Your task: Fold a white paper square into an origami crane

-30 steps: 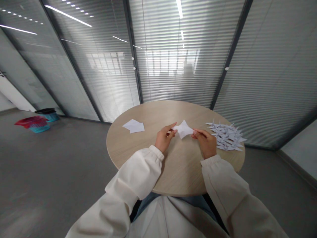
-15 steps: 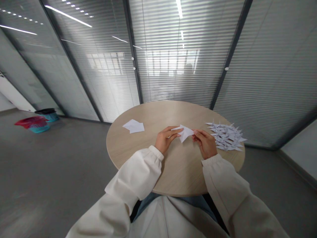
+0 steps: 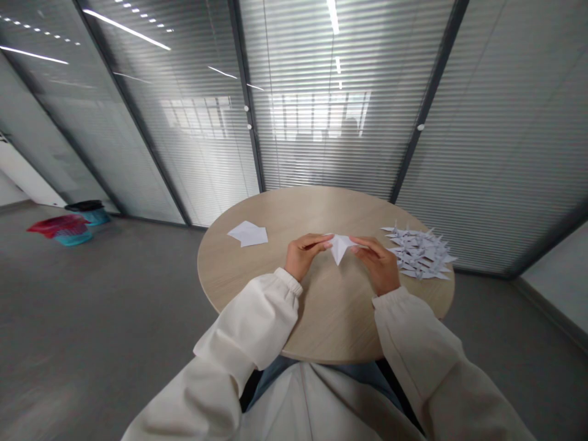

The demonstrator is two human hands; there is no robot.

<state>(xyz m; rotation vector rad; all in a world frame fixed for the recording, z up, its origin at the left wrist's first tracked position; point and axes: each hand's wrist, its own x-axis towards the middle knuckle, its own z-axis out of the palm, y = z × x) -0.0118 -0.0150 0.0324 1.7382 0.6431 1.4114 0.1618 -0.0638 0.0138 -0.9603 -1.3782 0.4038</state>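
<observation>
**Folded white paper (image 3: 340, 248) held over a round wooden bench (image 3: 331, 321)**

Head-camera view, looking forward and down. The folded paper, a pointed shape with its lowest tip directed toward the person, lies between the two hands near the middle of the bench. The left hand (image 3: 304, 254) grips its left edge, and the right hand (image 3: 375, 263) grips its right edge. The left fingers (image 3: 316, 241) and right fingers (image 3: 362, 245) are drawn narrow on the paper, each set pinching it from its own side; the exact finger contact is too small to tell. Both cream sleeves (image 3: 248, 324) with gathered cuffs enter from the lower edge. To the left of the hands, two overlapping flat white paper sheets (image 3: 247, 234) lie on the bench. To the right, just beyond the right hand, lies a heap of folded paper cranes (image 3: 418, 254). A glass partition with slatted blinds (image 3: 331, 128) stands behind the bench. On the grey floor (image 3: 101, 324) at far left are a teal basket with red cloth (image 3: 59, 228) and a dark-lidded teal bin (image 3: 87, 211).
</observation>
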